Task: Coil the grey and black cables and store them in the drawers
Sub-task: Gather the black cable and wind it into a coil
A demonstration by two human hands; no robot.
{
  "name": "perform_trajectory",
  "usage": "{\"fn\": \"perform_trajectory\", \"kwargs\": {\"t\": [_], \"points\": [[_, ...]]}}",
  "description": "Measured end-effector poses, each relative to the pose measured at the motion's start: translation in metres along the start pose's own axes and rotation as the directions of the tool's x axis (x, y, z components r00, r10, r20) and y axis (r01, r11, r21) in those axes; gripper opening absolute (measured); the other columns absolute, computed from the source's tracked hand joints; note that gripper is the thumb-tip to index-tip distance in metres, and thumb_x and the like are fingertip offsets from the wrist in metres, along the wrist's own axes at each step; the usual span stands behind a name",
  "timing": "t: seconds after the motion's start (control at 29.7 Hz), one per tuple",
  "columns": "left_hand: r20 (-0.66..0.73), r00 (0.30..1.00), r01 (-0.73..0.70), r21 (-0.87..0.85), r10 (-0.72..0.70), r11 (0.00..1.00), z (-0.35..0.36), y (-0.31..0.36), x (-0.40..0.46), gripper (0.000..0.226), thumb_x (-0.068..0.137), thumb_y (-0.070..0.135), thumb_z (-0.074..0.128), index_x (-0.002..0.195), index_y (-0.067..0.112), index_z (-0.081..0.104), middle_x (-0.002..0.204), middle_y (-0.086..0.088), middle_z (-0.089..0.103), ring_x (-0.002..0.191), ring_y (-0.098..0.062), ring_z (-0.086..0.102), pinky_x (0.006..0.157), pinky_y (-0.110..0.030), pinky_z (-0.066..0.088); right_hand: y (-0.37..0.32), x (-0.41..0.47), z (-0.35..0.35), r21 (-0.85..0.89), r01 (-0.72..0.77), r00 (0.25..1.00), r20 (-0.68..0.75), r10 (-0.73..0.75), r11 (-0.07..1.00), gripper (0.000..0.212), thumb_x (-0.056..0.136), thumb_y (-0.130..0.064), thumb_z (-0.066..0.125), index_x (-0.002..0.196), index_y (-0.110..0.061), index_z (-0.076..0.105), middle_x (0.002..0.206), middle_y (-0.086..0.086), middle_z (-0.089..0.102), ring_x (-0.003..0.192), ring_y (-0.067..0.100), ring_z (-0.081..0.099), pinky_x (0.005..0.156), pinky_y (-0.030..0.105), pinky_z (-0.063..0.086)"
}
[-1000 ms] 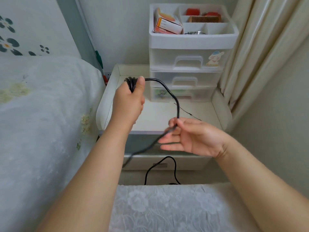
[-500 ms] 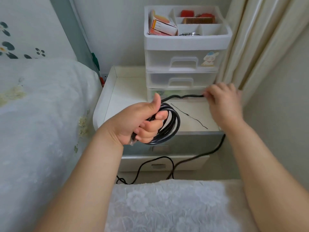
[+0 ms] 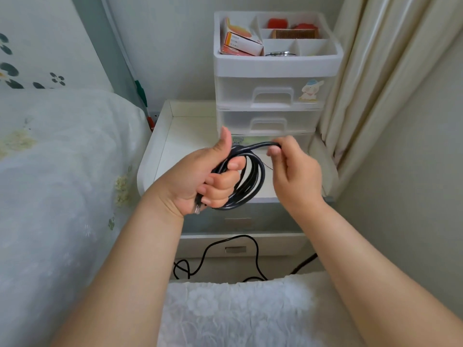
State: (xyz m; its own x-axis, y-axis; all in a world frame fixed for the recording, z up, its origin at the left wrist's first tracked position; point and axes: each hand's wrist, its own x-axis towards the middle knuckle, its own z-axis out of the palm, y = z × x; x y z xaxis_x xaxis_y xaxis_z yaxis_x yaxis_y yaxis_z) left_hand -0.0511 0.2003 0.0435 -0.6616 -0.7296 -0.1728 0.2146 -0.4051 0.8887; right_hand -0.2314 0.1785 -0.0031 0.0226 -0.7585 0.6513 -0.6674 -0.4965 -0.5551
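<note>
Two hands meet over the bedside table [image 3: 175, 136], both busy with the black cable [image 3: 253, 179]. The left hand [image 3: 200, 181] has its fingers curled through several round loops of the cable, thumb raised, and a plug end [image 3: 197, 207] pokes out below the heel of the palm. The right hand [image 3: 293, 169] pinches the strand that runs across the top of the coil, close to the left thumb. Loose cable [image 3: 225, 259] trails on the floor in front of the table's lower drawer [image 3: 235, 249], curling into a small knot-like loop at the left and passing under the edge of a white lacy cover [image 3: 238, 309] at the bottom of the view; another dark stretch shows near the right forearm. A clear plastic drawer unit [image 3: 270, 96] stands at the back right of the table with its drawers closed; the top drawer carries a cartoon sticker [image 3: 310, 90]. Its open top tray [image 3: 275, 63] holds an orange-and-white box [image 3: 240, 41] in the left compartment, a wooden comb [image 3: 295, 34] and red items in the rear compartment, and a round metal object in the middle front one. A thin dark thread lies on the table surface behind the coil. A bed with a pale floral cover [image 3: 62, 184] fills the left side, and cream curtains [image 3: 375, 71] hang at the right.
</note>
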Motion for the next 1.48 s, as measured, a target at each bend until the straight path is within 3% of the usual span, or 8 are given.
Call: {"fn": "perform_trajectory", "kwargs": {"t": [0.24,0.34,0.57,0.67,0.84,1.04,1.31,1.48], "points": [[-0.133,0.986,-0.052,0.315,0.098,0.948,0.006,0.001,-0.005,0.043,0.092,0.055,0.038,0.076,0.014,0.038,0.048,0.007,0.026,0.037,-0.005,0.018,0.038,-0.018,0.017,0.005,0.007,-0.007,0.429,-0.396,0.826,0.553,0.11,0.812,0.044,0.1,-0.034,0.038,0.057,-0.024,0.044,0.052,-0.009,0.034,0.048,0.006,0.028,0.048,0.018,0.025],[-0.23,0.963,0.042,0.637,0.138,0.77,0.006,0.003,-0.006,0.045,0.088,0.057,0.037,0.082,0.012,0.04,0.051,0.006,0.033,0.043,-0.009,0.025,0.04,-0.02,0.025,0.01,0.01,-0.021,0.411,-0.476,0.77,0.622,0.142,0.778,0.051,0.102,-0.029,0.036,0.061,0.001,0.035,0.05,-0.001,0.028,0.044,0.01,0.022,0.044,0.017,0.022],[-0.263,0.965,0.239,0.885,0.006,0.4,0.01,-0.009,0.001,0.041,0.097,0.052,0.032,0.077,0.016,0.036,0.052,0.01,0.044,0.042,-0.007,0.036,0.052,-0.026,0.035,0.029,0.02,-0.041,0.358,-0.593,0.632,0.761,0.142,0.721,0.044,0.091,-0.038,0.046,0.052,-0.018,0.036,0.048,-0.003,0.022,0.044,0.013,0.015,0.043,0.023,0.015],[-0.192,0.981,0.179,0.792,-0.041,0.584,0.018,-0.012,0.004,0.038,0.101,0.044,0.033,0.075,0.015,0.038,0.053,0.005,0.035,0.044,-0.011,0.027,0.044,-0.022,0.027,0.034,0.022,-0.043,0.338,-0.613,0.596,0.792,0.137,0.714,0.045,0.089,-0.039,0.049,0.052,-0.016,0.038,0.049,0.0,0.02,0.045,0.013,0.014,0.044,0.025,0.012],[-0.086,0.982,-0.148,0.211,0.169,0.966,0.02,-0.009,0.01,0.039,0.101,0.039,0.03,0.074,0.015,0.044,0.045,0.009,0.029,0.035,-0.005,0.02,0.037,-0.019,0.015,0.02,0.016,-0.02,0.469,-0.693,0.636,0.756,0.157,0.548,0.051,0.091,-0.051,0.043,0.051,-0.019,0.043,0.049,-0.003,0.02,0.044,0.011,0.015,0.044,0.023,0.011],[-0.478,0.832,-0.507,-0.445,0.283,0.738,0.009,-0.012,0.026,0.042,0.103,0.037,0.028,0.074,0.014,0.047,0.043,0.008,0.029,0.03,-0.004,0.024,0.031,-0.017,0.024,-0.01,-0.01,0.023,0.313,-0.637,0.702,0.613,0.363,0.704,0.04,0.102,-0.026,0.035,0.065,-0.027,0.051,0.058,-0.003,0.039,0.044,0.008,0.032,0.046,0.022,0.026],[-0.669,0.549,-0.766,-0.162,0.501,0.622,-0.01,-0.002,0.027,0.037,0.105,0.031,0.026,0.075,0.015,0.041,0.053,0.005,0.038,0.044,-0.011,0.031,0.048,-0.023,0.036,-0.023,-0.033,0.025,-0.003,-0.694,0.483,0.739,0.469,0.72,0.034,0.1,-0.017,0.034,0.131,-0.027,0.037,0.076,0.001,0.057,0.043,0.012,0.05,0.057,0.037,0.058],[-0.645,0.379,-0.652,0.322,0.663,0.686,-0.016,-0.003,0.032,0.031,0.105,0.024,0.026,0.077,0.015,0.035,0.056,0.008,0.042,0.049,-0.012,0.037,0.055,-0.025,0.04,-0.04,-0.041,0.016,0.014,-0.615,0.525,0.753,0.396,0.789,0.017,0.1,-0.018,0.03,0.113,-0.023,0.041,0.086,-0.005,0.063,0.046,0.017,0.053,0.066,0.046,0.058]]}}
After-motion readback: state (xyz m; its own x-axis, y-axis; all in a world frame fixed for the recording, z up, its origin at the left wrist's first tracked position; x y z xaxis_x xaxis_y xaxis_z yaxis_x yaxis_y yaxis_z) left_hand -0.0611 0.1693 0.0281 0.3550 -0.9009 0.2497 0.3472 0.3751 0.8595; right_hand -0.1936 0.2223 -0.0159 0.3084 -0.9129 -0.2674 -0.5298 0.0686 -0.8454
